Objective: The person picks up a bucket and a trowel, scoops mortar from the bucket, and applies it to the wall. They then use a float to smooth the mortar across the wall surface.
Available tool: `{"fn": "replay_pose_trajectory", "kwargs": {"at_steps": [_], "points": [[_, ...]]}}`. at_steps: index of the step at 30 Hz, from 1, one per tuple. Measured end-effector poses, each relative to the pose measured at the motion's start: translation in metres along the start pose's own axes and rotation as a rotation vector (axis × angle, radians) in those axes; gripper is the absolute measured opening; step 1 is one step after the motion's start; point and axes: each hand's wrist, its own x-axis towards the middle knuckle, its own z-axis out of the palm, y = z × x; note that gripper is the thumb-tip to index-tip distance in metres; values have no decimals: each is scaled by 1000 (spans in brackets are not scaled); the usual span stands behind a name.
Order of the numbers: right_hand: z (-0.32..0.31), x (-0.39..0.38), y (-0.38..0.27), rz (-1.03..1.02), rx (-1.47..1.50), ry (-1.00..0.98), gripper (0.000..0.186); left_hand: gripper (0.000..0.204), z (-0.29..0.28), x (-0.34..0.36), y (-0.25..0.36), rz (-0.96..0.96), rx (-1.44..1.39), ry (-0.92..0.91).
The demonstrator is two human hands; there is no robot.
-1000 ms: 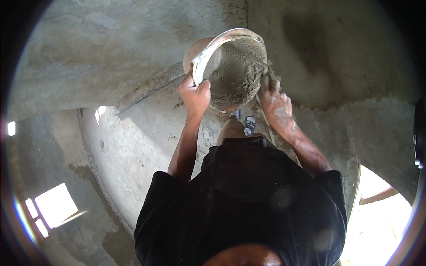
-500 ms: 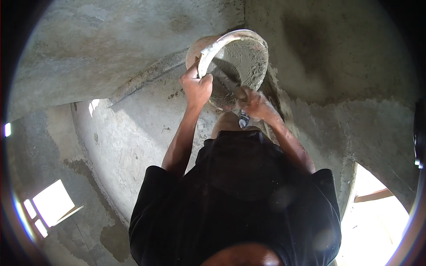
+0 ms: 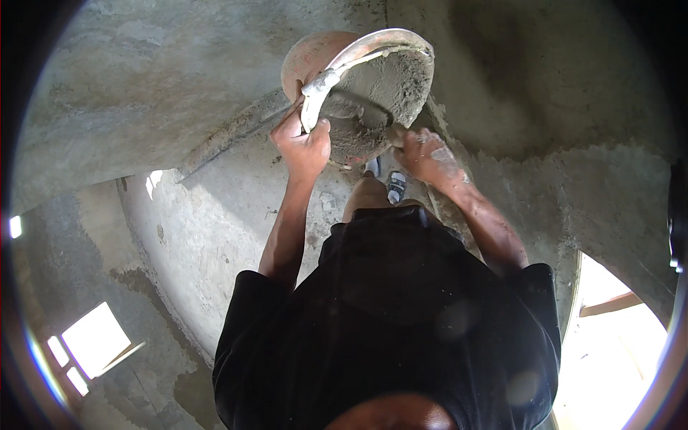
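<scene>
Bucket [image 3: 315, 61]: tilted, located just beyond shoes [image 3: 396, 188], grey mix [image 3: 398, 79] inside. Left hand [image 3: 301, 143]: fingers clamped on bucket's left rim. Right hand [image 3: 430, 158]: at bucket's near right edge, fingers curled together around tool [image 3: 396, 135], type unclear.

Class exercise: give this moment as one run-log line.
Left hand: gripping bucket at left | Right hand: seemingly gripping tool, mostly hidden | Bucket: tilted, grey mix inside | Rest: concrete wall, black shirt
</scene>
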Motion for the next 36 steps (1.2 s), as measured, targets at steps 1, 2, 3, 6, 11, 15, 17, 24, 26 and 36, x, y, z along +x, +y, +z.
{"fn": "replay_pose_trajectory", "kwargs": {"at_steps": [1,2,3,6,11,15,17,24,26,36], "points": [[-3,2,4,-2,1,2,35,30,-2,1,2,7,27,-17],[-18,7,11,130,185,69,37,30,-2,3,5,7,29,-13],[-26,11,14,262,369,135,39,29,-3,5,8,28,12,-7],[1,14,21,256,207,251,37,29,-5,11,18,96,9,-23],[24,14,19,-8,-322,140,33,27,-5,29,42,345,-11,-74],[29,22,17,52,456,-242,38,33,-14,43,48,251,103,-205],[22,33,17,298,857,-352,45,33,-14,44,51,230,78,-347],[53,25,-9,675,1643,-765,55,36,-15,48,34,79,95,-381],[71,29,-16,415,1514,-537,56,35,-19,47,20,69,91,-360],[150,61,-48,131,738,-389,32,38,-27,35,-82,-252,106,-259]]}}
